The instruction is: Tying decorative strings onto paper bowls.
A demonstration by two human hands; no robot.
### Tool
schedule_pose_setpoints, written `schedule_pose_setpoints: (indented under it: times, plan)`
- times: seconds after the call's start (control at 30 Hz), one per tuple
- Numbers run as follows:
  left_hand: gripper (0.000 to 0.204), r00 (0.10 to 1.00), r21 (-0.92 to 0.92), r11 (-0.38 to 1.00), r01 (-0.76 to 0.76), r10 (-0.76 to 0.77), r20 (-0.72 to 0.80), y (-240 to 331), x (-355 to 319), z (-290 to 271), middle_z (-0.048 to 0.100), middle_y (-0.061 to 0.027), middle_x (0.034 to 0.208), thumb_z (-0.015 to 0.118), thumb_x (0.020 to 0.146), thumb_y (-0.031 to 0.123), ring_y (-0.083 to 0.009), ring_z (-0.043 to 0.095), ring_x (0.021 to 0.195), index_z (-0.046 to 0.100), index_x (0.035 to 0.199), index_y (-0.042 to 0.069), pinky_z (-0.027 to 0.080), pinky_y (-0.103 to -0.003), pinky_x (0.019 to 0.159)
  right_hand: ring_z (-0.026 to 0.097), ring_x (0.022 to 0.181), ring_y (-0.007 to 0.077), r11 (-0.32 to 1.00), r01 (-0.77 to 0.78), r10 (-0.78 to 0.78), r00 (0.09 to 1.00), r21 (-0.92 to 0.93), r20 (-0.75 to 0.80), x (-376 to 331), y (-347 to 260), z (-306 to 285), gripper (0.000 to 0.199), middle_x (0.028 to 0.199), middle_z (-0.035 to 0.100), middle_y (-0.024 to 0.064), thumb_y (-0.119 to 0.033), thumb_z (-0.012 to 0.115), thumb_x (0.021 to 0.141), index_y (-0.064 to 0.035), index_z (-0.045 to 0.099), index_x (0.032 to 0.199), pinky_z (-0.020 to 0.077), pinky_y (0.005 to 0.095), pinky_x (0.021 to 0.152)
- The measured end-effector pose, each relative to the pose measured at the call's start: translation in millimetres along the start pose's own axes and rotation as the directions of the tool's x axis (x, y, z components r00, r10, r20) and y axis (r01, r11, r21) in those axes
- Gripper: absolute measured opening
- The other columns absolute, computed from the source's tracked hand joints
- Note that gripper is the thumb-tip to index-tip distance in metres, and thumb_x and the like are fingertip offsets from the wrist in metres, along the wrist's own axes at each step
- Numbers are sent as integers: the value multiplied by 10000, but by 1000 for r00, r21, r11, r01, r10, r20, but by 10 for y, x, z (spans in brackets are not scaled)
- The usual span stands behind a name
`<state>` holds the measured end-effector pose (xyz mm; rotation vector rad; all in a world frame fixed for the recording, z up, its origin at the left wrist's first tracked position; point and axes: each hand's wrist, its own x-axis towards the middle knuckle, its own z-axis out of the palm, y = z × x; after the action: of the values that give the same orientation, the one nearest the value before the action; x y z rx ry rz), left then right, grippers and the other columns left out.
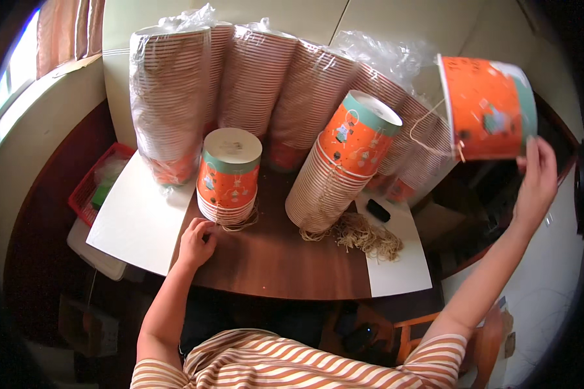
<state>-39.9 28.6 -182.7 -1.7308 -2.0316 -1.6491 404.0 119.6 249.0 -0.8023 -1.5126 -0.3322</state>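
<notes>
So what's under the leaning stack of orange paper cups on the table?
Beneath the leaning stack of orange paper cups, a tangle of tan string spills across the brown wooden table. Whatever lies directly beneath is hidden.

My right hand (537,176) grips an orange paper bucket (486,107), raised well right of the short cup stack (228,176). My left hand (196,241) rests on the wooden table (272,259) just below that stack. A string pile (366,236) lies to its right.

Round dark-brown wooden table (272,259) set against pale cream walls (396,19). Window (16,65) at upper left, bright daylight, pinkish curtain (68,29) alongside. Red plastic basket (87,185) and white board (136,217) at the table's left.
</notes>
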Motion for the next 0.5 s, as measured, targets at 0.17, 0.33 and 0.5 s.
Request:
schedule_pose_setpoints:
  times: [0.17, 0.33, 0.5]
  plan:
    - [228, 992, -144, 982, 126, -122, 36, 27, -39, -55, 600, -106, 1005, 612, 765, -25, -211, 645, 812, 637, 987, 19, 528, -293, 703, 588, 920, 173, 693, -403, 386, 908, 598, 164, -1142, 1270, -234, 366, 1026, 631, 67, -369, 536, 949, -55, 596, 1126, 467, 335, 816]
    - [220, 990, -523, 840, 144, -127, 68, 628, -138, -177, 566, -79, 1057, 633, 863, 55, -129, 590, 883, 624, 1071, -17, 480, -241, 775, 502, 1232, 253, 291, -663, 449, 731, 690, 513, -2807, 570, 900, 561, 1321, 522, 163, -403, 495, 959, -34, 432, 1377, 433, 415, 1016]
    - [597, 971, -728, 668, 152, 37, 236, 1325, -96, -457, 489, -98, 1234, 758, 800, 271, -157, 569, 954, 516, 1280, 12, 461, -287, 833, 404, 1327, 238, -619, -515, -26, 768, 593, 640, -3668, 107, 1517, 585, 1471, 385, 116, -381, 443, 995, -88, 284, 1476, 381, 408, 1070]
